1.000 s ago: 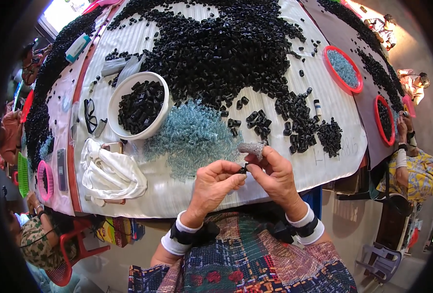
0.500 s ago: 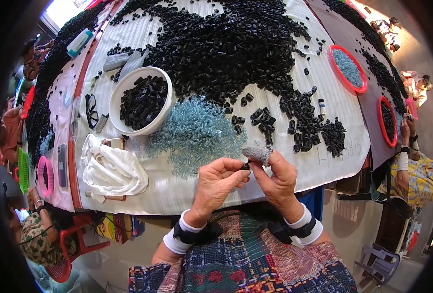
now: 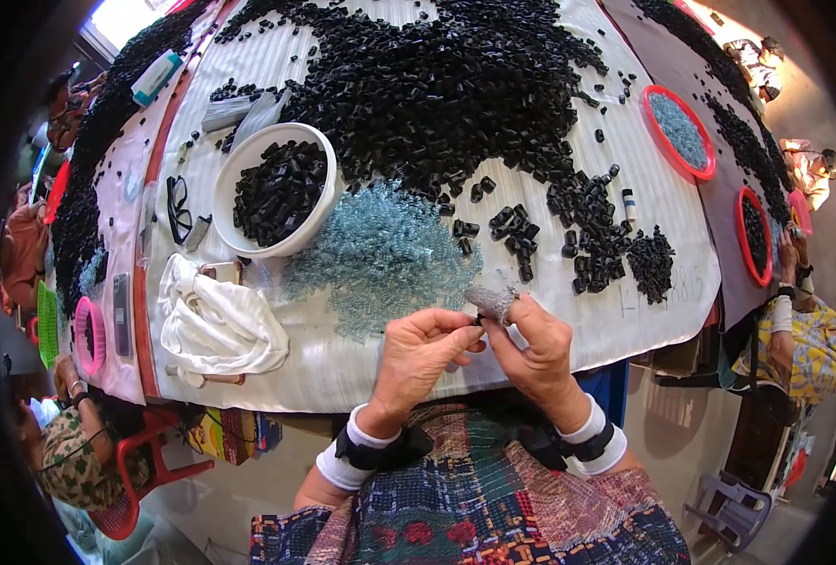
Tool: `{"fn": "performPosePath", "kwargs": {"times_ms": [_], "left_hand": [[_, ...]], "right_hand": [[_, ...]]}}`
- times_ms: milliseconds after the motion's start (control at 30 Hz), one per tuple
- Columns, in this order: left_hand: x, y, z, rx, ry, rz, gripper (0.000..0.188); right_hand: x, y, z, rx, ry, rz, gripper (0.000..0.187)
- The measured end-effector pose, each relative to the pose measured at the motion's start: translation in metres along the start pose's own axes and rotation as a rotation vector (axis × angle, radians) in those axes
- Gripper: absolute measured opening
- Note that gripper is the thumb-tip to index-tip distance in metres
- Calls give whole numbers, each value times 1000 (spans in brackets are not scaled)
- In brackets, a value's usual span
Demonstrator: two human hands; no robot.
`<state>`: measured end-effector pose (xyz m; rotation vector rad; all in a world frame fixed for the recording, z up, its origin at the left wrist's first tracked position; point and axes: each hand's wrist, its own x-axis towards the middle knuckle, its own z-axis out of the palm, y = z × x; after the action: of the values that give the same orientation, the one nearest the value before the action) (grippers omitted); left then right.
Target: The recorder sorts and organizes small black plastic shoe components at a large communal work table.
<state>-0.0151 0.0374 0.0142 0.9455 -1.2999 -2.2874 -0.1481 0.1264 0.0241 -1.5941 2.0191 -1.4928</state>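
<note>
Slightly lowered toward the left hand (image 3: 420,360) since the earlier frame, the grey mesh piece (image 3: 490,300) is carried at the right hand (image 3: 538,350); whether worn or clamped cannot be told. Between the nearly meeting hands, the small black part (image 3: 479,320) is pinched in the left fingertips; probably light, stiff and slippery, it is best gripped by its sides.

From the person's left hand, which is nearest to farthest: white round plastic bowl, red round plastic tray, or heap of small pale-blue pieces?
From the left hand:
1. Heap of small pale-blue pieces: just beyond, slightly left.
2. White round plastic bowl: farther left.
3. Red round plastic tray: far right.
</note>
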Motion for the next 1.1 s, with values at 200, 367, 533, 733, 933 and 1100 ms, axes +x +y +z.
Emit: {"fn": "performPosePath", "kwargs": {"times_ms": [200,367,533,733,933,1100], "left_hand": [[2,-3,4,-78,5,1,16],[4,4,2,-84,24,-30,7],[3,4,2,-126,-6,-8,10],[4,2,1,-98,-27,-32,7],[3,4,0,-57,-16,-79,11],[6,-3,-3,-27,-49,-97,12]], "right_hand": [[-4,-5,-4,22,-69,72,24],[6,-5,-9,-38,-136,-9,38],[2,-1,2,-66,-158,-111,37],[1,-4,2,-143,-148,-156,30],[2,-5,-1,-214,-197,-176,30],[0,-1,-1,-231,-171,-176,30]]}}
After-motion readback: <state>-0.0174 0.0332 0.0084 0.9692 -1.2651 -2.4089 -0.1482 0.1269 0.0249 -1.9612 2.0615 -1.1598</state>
